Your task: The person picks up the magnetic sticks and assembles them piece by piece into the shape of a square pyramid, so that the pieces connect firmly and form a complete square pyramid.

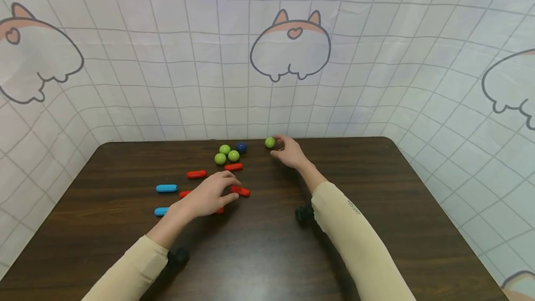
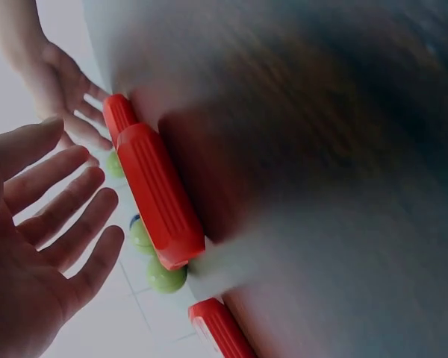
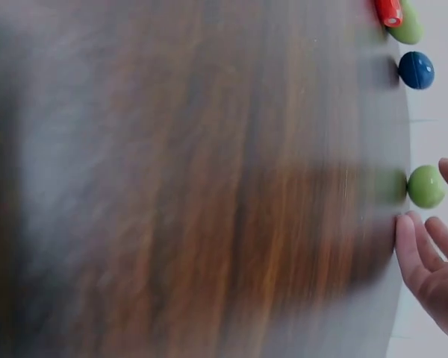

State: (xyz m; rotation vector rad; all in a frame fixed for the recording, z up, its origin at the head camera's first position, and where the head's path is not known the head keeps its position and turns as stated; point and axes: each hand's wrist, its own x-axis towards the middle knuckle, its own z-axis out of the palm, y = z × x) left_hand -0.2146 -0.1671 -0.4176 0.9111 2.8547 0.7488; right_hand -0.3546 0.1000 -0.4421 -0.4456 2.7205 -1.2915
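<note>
My right hand [image 1: 290, 152] reaches to the far edge of the table, its thumb and fingers spread beside a lone green ball [image 1: 270, 142]. In the right wrist view, a small gap seems to show between that ball [image 3: 427, 186] and the fingers [image 3: 408, 250]. My left hand [image 1: 211, 194] hovers over a group of red ridged sticks, holding nothing. One red stick [image 1: 240, 191] lies just past its fingertips; others are partly hidden under the hand. The left wrist view shows the left fingers [image 2: 89, 224] spread and loosely bent beside a red stick [image 2: 160, 198].
Behind the left hand, several green balls [image 1: 225, 149] cluster with a dark blue ball [image 1: 241, 147]. More red sticks [image 1: 196, 174] and two light blue sticks [image 1: 166, 188] lie at the left. A white gridded cloth [image 1: 200, 82] hangs around the dark wooden table [image 1: 376, 208].
</note>
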